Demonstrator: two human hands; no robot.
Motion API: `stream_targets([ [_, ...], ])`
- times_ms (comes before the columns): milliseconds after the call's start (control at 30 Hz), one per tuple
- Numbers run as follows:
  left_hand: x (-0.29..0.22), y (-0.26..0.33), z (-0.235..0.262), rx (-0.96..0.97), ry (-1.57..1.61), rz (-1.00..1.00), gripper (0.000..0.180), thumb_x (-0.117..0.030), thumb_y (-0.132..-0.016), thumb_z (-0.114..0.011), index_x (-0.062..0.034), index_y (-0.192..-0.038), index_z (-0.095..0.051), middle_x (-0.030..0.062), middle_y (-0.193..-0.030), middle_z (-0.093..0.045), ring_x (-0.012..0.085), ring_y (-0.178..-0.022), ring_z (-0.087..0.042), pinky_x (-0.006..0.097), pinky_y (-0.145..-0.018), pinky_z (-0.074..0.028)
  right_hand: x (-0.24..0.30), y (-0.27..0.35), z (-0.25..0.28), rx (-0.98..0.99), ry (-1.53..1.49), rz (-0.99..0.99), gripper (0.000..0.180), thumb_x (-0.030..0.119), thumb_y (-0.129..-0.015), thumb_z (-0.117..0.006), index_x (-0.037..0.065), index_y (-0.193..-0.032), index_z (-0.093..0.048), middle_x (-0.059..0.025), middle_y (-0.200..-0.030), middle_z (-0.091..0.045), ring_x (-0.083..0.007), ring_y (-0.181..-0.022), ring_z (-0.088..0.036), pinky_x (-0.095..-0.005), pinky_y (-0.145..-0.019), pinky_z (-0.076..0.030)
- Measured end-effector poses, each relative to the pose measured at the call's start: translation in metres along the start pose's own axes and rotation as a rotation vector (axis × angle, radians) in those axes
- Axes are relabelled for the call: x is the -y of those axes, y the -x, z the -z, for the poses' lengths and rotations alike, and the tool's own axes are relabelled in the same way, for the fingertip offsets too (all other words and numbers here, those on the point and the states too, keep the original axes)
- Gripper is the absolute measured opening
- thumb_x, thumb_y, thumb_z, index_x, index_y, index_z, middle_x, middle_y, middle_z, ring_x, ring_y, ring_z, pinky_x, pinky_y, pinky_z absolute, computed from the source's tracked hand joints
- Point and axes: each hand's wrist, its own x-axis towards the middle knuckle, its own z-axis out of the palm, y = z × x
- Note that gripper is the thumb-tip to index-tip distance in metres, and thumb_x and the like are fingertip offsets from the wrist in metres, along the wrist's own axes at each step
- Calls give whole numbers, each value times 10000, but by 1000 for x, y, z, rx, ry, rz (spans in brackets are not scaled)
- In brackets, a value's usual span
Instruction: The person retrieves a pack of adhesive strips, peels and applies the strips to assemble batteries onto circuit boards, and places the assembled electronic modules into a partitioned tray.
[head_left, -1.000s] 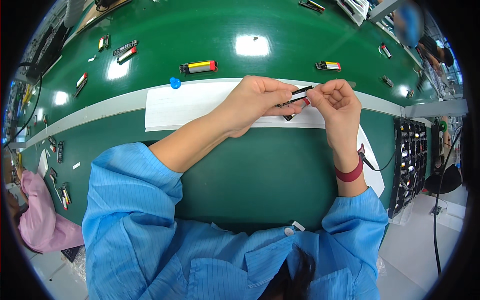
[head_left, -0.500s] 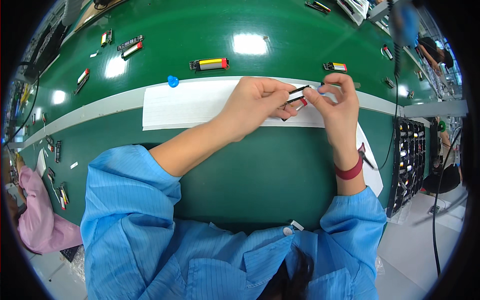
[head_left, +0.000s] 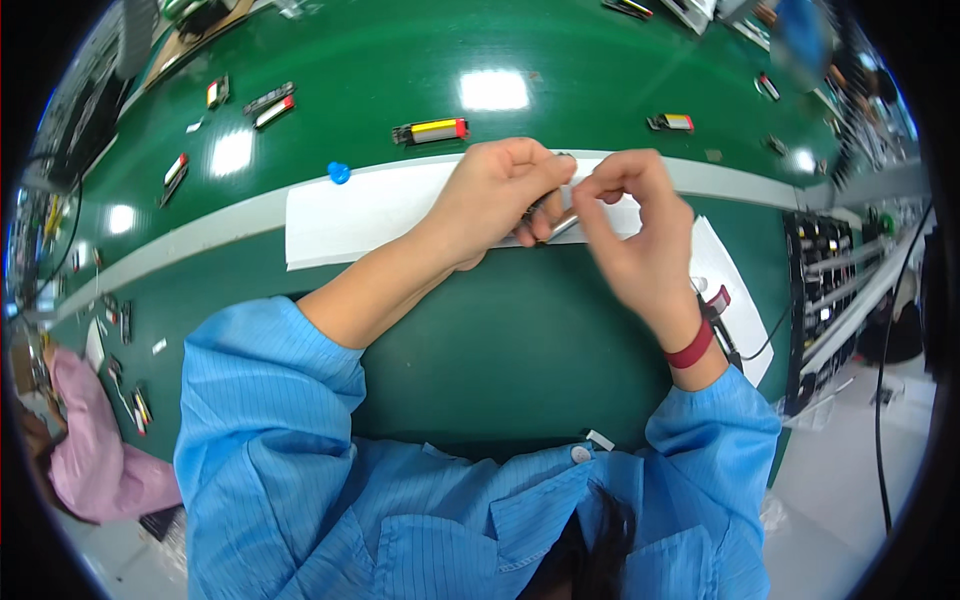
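The head view shows the left hand (head_left: 495, 195) with its fingers curled in, gripping a small dark-and-silver piece (head_left: 565, 225) over the near edge of a long white sheet (head_left: 370, 220). The right hand (head_left: 640, 235) is just beside it, thumb and forefinger brought almost together at the piece's upper right; blur hides whether they have hold of anything.

The sheet lies across a pale raised strip (head_left: 220, 237) that curves from left to right and parts the glossy far surface from the nearer green counter (head_left: 450, 350). A broad stretch of that counter runs between the forearms, from the sheet's near edge down to the blue shirt (head_left: 430, 510). Beyond the strip, a yellow-and-silver cell with a red end (head_left: 435, 131) lies near the sheet's far edge, with more green surface behind it. A blue lump (head_left: 339, 173) sits on the sheet's far edge, left of the left hand. A second white sheet (head_left: 735, 315) lies slantwise by the right wrist.

At the counter's right side stands a black rack (head_left: 798, 250), its compartments holding small dark parts with pale bits, too blurred to tell singly. Pale metal bars (head_left: 850, 310) cross in front of its lower part.
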Motion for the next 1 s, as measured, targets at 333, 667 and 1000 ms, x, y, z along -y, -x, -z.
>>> stream_targets([
  [333,2,12,10,-82,-176,-45,211,-218,-894,-510,-66,-751,-538,-12,-562,-511,37,-412,-413,166,-359,-273,6,1,-12,73,-3,84,158,20,-687,-574,28,-822,-494,-60,-698,-550,-195,-674,-546,-307,-625,-459],
  [667,-4,31,15,-110,-344,-83,198,-196,-894,-522,-19,-844,-596,15,-609,-571,44,-470,-468,168,-424,-348,0,-1,-17,121,-673,-447,190,107,-806,-620,-5,-938,-540,-47,-834,-593,-93,-747,-569,-226,-668,-480],
  [1000,-14,36,28,106,-252,-8,216,-68,-846,-546,51,-1024,-571,80,-831,-625,110,-701,-582,223,-642,-480,7,-6,-13,201,-437,-348,230,-8,-782,-620,-39,-1001,-559,-73,-849,-601,-118,-809,-598,-226,-730,-480],
])
